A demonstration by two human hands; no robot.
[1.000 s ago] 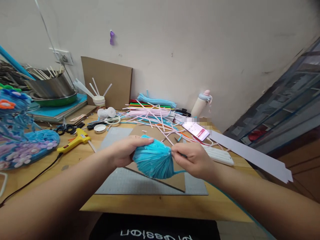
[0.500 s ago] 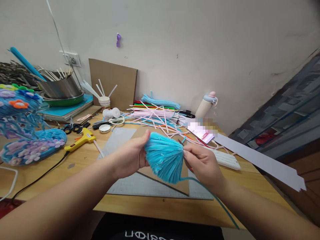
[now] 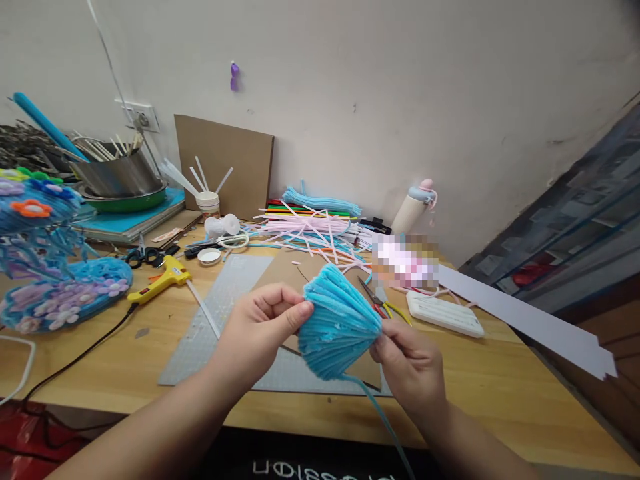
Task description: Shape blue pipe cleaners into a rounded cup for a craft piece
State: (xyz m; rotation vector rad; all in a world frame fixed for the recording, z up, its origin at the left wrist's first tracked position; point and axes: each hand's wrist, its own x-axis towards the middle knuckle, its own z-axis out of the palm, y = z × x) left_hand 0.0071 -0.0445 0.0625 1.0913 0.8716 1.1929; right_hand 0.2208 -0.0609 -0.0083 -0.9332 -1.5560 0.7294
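Between my hands is a fan-shaped piece of blue pipe cleaners (image 3: 336,327), its strands drawn together to a point on the right. My left hand (image 3: 265,327) pinches the wide left edge between thumb and fingers. At the narrow tip, my right hand (image 3: 413,363) grips the gathered ends. One loose blue strand hangs from the lower edge toward my lap. Beneath lie a brown cardboard sheet (image 3: 280,272) and a grey cutting mat (image 3: 200,347). Pliers (image 3: 390,310) with red and yellow handles rest just behind my right hand.
A yellow glue gun (image 3: 163,280) and black scissors (image 3: 144,255) lie on the left, near a blue flowered craft piece (image 3: 65,297). Behind are pink pipe cleaners (image 3: 305,229) in a pile. A bottle (image 3: 413,208) and a white power strip (image 3: 444,313) are on the right.
The blue fan has shifted slightly right and down and turned. My left hand has gone from cupping its wide side to pinching the edge. The pliers now show behind my right hand.
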